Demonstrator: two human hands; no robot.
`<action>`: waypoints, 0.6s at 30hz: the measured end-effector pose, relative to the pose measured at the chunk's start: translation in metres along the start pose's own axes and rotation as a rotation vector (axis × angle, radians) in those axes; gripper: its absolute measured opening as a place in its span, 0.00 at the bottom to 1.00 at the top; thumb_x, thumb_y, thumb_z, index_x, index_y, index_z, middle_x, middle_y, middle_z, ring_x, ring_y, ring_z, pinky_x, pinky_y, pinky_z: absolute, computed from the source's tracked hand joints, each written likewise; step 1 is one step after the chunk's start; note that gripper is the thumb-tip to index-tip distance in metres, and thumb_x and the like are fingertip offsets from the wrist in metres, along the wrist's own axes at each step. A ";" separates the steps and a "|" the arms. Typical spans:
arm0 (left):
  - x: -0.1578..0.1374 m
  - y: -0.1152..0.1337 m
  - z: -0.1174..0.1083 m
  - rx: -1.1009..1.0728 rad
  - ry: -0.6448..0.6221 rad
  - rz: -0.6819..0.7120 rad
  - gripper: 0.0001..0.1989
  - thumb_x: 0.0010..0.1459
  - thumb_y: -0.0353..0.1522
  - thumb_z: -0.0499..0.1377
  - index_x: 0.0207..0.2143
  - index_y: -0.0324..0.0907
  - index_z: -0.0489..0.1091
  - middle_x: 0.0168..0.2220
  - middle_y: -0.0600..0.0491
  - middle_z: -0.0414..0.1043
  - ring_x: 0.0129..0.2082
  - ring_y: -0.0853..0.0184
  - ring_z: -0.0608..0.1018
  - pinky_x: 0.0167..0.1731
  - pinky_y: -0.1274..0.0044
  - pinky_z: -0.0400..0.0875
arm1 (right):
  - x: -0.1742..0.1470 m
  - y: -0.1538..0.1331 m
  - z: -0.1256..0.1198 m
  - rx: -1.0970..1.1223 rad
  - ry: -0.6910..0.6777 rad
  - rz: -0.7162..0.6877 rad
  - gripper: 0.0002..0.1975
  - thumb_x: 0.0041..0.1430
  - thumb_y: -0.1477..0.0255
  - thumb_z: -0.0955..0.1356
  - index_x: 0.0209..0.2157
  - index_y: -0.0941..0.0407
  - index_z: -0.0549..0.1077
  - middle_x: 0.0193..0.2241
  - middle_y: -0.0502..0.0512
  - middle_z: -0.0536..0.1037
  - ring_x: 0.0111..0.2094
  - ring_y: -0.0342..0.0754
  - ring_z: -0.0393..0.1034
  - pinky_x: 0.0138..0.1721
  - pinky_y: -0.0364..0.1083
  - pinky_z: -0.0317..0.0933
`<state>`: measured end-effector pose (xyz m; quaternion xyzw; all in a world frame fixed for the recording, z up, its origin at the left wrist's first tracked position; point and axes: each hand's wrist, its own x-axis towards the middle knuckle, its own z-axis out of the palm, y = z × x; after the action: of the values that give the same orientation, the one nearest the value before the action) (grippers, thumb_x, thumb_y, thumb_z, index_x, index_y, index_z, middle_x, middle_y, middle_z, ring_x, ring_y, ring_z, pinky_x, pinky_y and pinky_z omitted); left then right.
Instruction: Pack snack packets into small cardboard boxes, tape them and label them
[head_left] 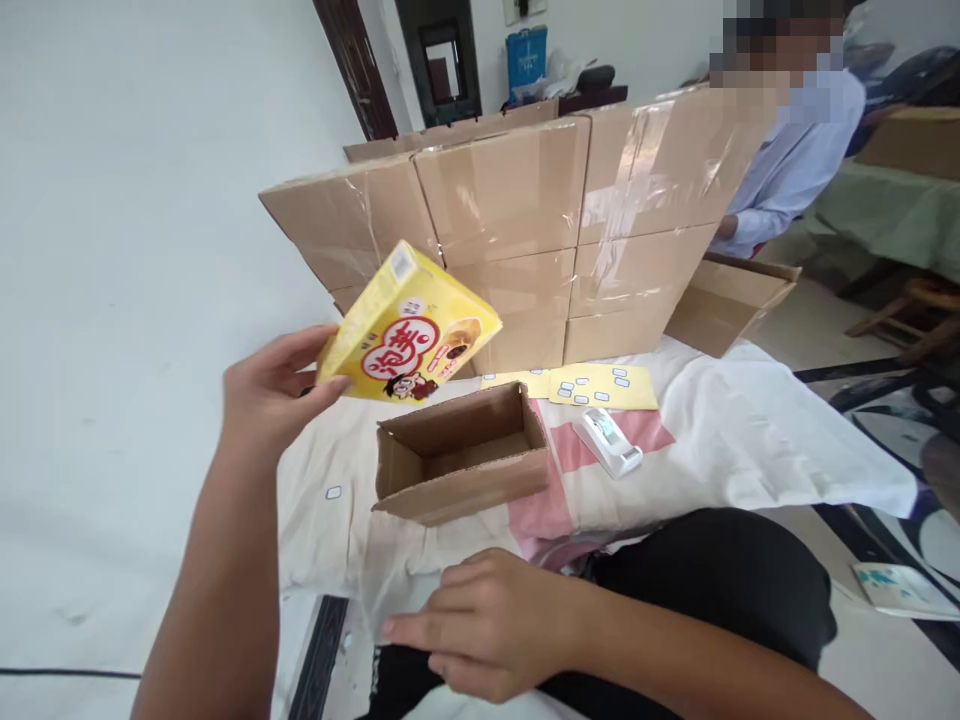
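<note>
My left hand (281, 385) grips a yellow snack box (409, 335) by its lower left end, thumb on the front and fingers behind. The box is tilted in the air, its printed front with red lettering and a cartoon figure towards me. Just below and to the right of it, an open brown cardboard box (465, 487) stands on the cloth; the inside that shows is bare. My right hand (495, 625) hovers over my lap, near the cloth's front edge. Its index finger points left, the other fingers bend loosely, and nothing shows in it.
A white label gun (609, 442) and yellow sheets with stickers (604, 386) lie on the cloth (750, 430). One loose sticker (334, 492) is at left. A taped cardboard partition (510, 200) stands behind. Beyond it, at right, is a person (802, 150) beside another open carton (727, 300).
</note>
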<state>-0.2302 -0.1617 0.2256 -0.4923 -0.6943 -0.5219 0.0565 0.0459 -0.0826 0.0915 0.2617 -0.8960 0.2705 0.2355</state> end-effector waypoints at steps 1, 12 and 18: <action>-0.005 0.011 -0.007 -0.038 -0.017 0.046 0.26 0.51 0.41 0.71 0.53 0.48 0.76 0.50 0.52 0.80 0.48 0.57 0.82 0.44 0.66 0.84 | 0.000 0.000 0.001 -0.003 0.006 -0.013 0.22 0.70 0.68 0.61 0.62 0.59 0.64 0.34 0.50 0.81 0.30 0.44 0.71 0.32 0.44 0.62; -0.030 0.022 0.022 0.187 -0.532 0.067 0.22 0.56 0.42 0.67 0.52 0.48 0.76 0.51 0.51 0.80 0.46 0.61 0.82 0.44 0.72 0.82 | -0.005 0.003 0.011 -0.130 -0.064 -0.063 0.21 0.68 0.72 0.63 0.61 0.56 0.67 0.30 0.45 0.79 0.28 0.43 0.69 0.30 0.46 0.55; -0.039 0.012 0.042 0.345 -0.723 0.066 0.18 0.59 0.40 0.63 0.52 0.51 0.75 0.53 0.53 0.78 0.49 0.59 0.81 0.49 0.71 0.77 | -0.008 0.004 0.009 -0.165 0.019 -0.071 0.22 0.65 0.71 0.64 0.60 0.55 0.67 0.29 0.45 0.79 0.25 0.45 0.66 0.26 0.47 0.53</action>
<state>-0.1834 -0.1535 0.1919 -0.6496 -0.7306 -0.1887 -0.0928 0.0467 -0.0830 0.0789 0.2703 -0.9032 0.1896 0.2742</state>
